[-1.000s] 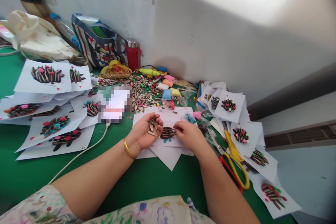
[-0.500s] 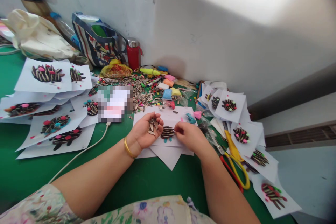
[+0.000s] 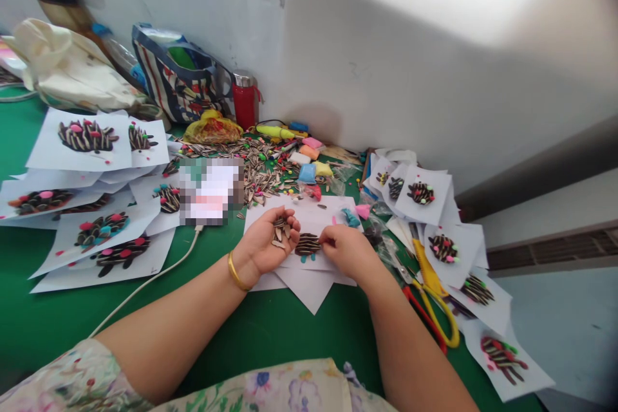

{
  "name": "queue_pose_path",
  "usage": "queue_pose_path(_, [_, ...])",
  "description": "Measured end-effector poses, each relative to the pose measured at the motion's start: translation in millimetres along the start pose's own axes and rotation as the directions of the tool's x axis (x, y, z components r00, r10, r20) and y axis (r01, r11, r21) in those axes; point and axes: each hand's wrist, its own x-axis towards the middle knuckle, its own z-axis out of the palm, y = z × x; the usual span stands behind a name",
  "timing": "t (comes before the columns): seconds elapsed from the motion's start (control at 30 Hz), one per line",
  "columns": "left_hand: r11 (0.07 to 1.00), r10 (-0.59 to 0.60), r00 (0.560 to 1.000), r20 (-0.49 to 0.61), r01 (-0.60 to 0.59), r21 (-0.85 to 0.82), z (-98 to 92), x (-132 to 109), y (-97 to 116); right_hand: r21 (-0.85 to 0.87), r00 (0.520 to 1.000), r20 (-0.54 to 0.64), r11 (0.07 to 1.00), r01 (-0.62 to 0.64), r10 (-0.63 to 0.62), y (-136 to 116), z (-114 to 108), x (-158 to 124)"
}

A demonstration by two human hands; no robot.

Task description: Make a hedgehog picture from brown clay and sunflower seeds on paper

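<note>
Cupped palm up, my left hand [image 3: 271, 241] holds several striped sunflower seeds [image 3: 280, 230]. Between my two hands lies a hedgehog-like figure [image 3: 307, 244] made of dark clay, set with rows of seeds and with small blue feet. It rests on a white paper sheet [image 3: 290, 262]. At the figure's right edge is my right hand [image 3: 345, 248], thumb and forefinger pinched together; what is between the fingertips is too small to make out. A lump of blue clay [image 3: 350, 217] and a pink piece [image 3: 363, 211] sit just beyond the right hand.
Loose sunflower seeds [image 3: 263, 174] and colored clay packs [image 3: 307, 174] spread along the wall. Finished seed pictures are piled at left [image 3: 113, 232] and right [image 3: 444, 248]. Yellow-handled scissors [image 3: 437, 309] lie right of my forearm. A blurred phone [image 3: 210, 196] has a white cable [image 3: 154, 283]. A red flask [image 3: 244, 103] stands behind.
Almost nothing differs. My right hand has shifted very slightly to the left at the figure's right edge; my left hand stays in place with its seeds.
</note>
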Motion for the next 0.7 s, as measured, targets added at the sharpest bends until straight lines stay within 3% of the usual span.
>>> queue_pose_path(0.43, [1.0,0.014,1.0,0.0,-0.014,0.009,0.8,-0.7,0.6,-0.007,1.0,-0.015,1.0,0.013,-0.013,0.6,-1.9,-1.6])
queue_pose_path(0.7, [1.0,0.02,1.0,0.006,-0.02,0.01,1.3,-1.4,1.0,0.027,0.993,-0.113,0.999,-0.018,0.021,-1.5,-8.1,-6.0])
